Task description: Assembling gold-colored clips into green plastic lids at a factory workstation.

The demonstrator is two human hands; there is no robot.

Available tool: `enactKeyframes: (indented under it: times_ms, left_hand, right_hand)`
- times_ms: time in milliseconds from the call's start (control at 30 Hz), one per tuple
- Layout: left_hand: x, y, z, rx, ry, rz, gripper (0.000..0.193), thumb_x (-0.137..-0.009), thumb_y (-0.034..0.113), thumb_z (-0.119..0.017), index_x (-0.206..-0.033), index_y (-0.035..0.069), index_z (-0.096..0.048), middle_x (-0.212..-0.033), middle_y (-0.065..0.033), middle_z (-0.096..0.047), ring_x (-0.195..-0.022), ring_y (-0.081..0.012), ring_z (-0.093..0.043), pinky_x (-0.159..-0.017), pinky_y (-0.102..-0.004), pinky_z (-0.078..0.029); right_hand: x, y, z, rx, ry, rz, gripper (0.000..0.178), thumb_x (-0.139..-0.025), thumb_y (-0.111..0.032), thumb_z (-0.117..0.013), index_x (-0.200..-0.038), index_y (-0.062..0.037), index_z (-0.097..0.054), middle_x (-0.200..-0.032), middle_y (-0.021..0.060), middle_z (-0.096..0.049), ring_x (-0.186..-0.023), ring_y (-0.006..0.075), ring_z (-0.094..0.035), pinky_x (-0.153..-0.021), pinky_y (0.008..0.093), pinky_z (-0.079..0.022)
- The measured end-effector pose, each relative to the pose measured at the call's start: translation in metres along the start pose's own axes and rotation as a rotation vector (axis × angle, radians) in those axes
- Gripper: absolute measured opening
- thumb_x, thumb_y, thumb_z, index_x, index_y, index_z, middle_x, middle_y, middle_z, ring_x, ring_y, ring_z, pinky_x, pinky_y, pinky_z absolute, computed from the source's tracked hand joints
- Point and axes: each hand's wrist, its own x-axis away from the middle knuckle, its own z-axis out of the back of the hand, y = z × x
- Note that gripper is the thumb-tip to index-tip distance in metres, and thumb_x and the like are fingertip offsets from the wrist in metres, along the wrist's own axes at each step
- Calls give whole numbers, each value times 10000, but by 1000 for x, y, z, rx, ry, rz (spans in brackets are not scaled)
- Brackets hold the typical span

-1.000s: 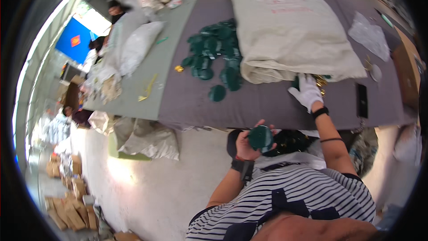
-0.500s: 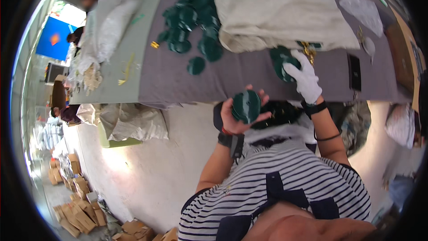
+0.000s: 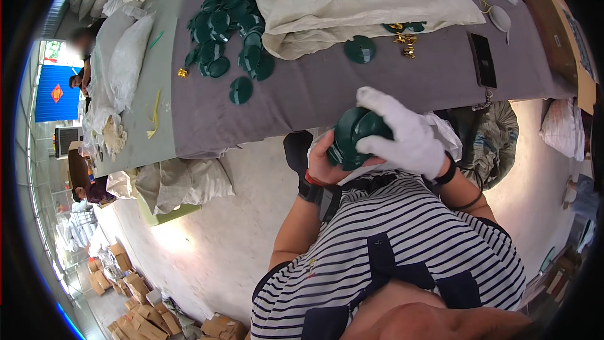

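Note:
My bare left hand (image 3: 323,165) cups a stack of dark green plastic discs (image 3: 356,127) from the left and below, just off the table's near edge. My right hand (image 3: 412,141), in a white glove, closes over the stack's right side, with its thumb and fingers around the discs. A single green disc (image 3: 360,50) lies on the table by the hem of a cream cloth sack. Small gold metal pieces (image 3: 408,45) are beside the sack, and more green discs show partly from under it.
A pile of green discs (image 3: 228,20) covers the table's left part, with one loose disc (image 3: 241,90) nearer me. The cream sack (image 3: 365,6) lies across the middle. A black phone (image 3: 482,60) is at the right. Clear plastic bags (image 3: 129,63) lie left; cardboard (image 3: 138,324) is on the floor.
My right hand has moved from the table toward my left hand and now grips discs there. One disc remains where it was. My view has shifted slightly.

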Motion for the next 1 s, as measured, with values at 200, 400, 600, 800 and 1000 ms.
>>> enactKeyframes:
  times_ms: [200, 400, 600, 800, 1000]
  left_hand:
    - [1, -6, 18, 122, -67, -3, 715, -868, 386, -589, -1469, 53, -392, -1421, -196, -506, -1270, -400, -529, -1030, -641, -428]
    - [0, -11, 20, 236, -99, -36, 753, -828, 409, -615, -1468, 71, -408, -1436, -215, -480, -1269, -443, -511, -952, -700, -448]
    - [4, -10, 11, 302, -108, 2, 742, -850, 444, -592, -1475, 92, -405, -1461, -213, -451, -1301, -457, -475, -933, -749, -423]
    - [6, -11, 15, 75, 26, 37, 706, -882, 476, -559, -1478, 126, -416, -1501, -171, -423, -1357, -433, -415, -991, -734, -381]
    - [1, -11, 2, 61, 99, -49, 649, -996, 511, -436, -1490, 94, -378, -1463, -196, -461, -1337, -389, -462, -1052, -722, -332]
  right_hand:
    - [6, 4, -7, 152, -11, 124, 752, -760, -166, -780, -1390, 59, -435, -1417, 281, -458, -1337, 419, -450, -1090, 413, -396]
    - [13, 1, 3, -231, -62, -60, 751, -871, -127, -669, -1487, 62, -284, -1454, 245, -425, -1390, 359, -408, -1143, 434, -333]
    - [19, 33, 3, -961, 240, -320, 588, -990, -173, -530, -1491, 32, -301, -1441, 187, -432, -1311, 314, -481, -1125, 441, -363]
    - [15, -7, 5, 27, -66, -20, 785, -783, -218, -794, -1423, 10, -402, -1444, 249, -419, -1321, 381, -473, -1084, 418, -400]
    - [17, 14, 2, 68, -106, 41, 698, -731, -168, -825, -1323, -24, -486, -1446, 279, -422, -1349, 383, -452, -1073, 404, -395]
